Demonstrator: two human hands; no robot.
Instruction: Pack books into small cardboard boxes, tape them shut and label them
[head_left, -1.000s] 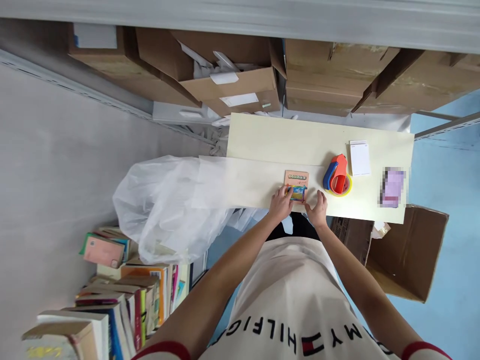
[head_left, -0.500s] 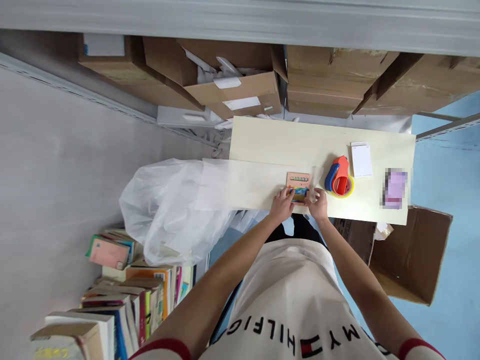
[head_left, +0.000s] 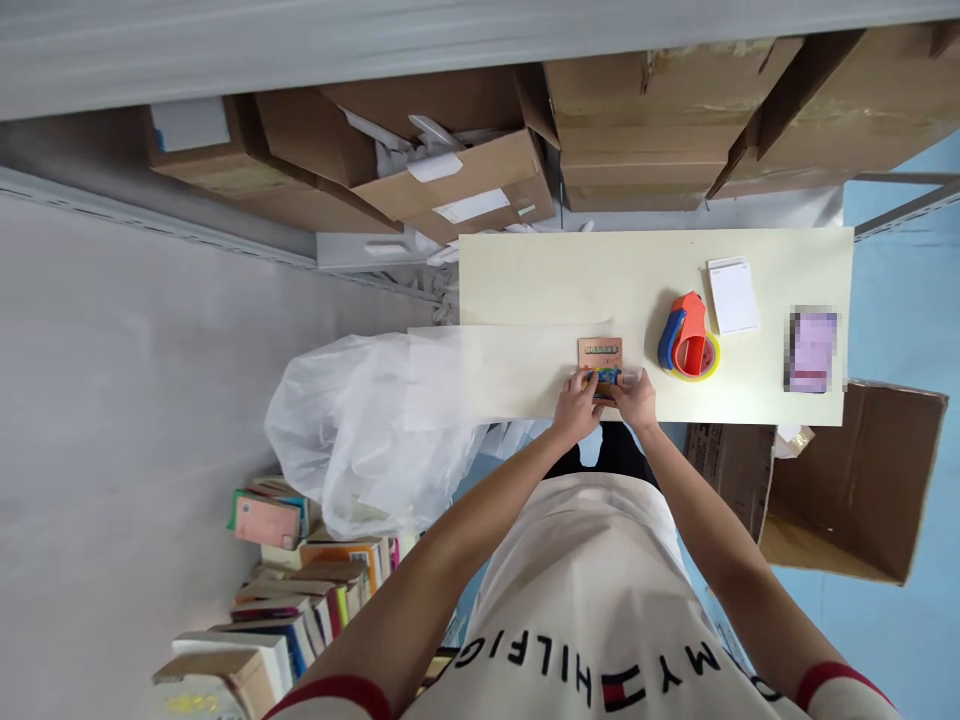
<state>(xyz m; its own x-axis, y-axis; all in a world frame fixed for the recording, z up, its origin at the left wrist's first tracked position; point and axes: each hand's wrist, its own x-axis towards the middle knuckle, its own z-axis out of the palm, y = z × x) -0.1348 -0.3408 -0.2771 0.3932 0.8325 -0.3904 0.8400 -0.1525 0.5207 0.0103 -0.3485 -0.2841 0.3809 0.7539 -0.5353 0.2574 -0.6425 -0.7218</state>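
Note:
A small pink-covered book [head_left: 600, 352] with a colourful picture lies near the table's front edge, on a sheet of clear plastic film [head_left: 517, 370]. My left hand [head_left: 577, 408] grips its lower left side, with fingers over the cover and the thumb low at the near edge. At the lower right side, my right hand [head_left: 637, 402] is closed on a fold of the film against the book. Both hands cover the book's lower part.
An orange and blue tape dispenser [head_left: 688, 340], a stack of white cards [head_left: 733, 296] and a blurred purple item [head_left: 814, 352] lie rightward on the table [head_left: 540, 275]. Cardboard boxes [head_left: 630, 130] fill the shelf behind. Books [head_left: 300, 610] stand lower left; an open carton [head_left: 855, 490] lower right.
My hands have drawn closer together at the book's lower edge. My right fingers have moved in against the book with the film. The whole view has turned slightly.

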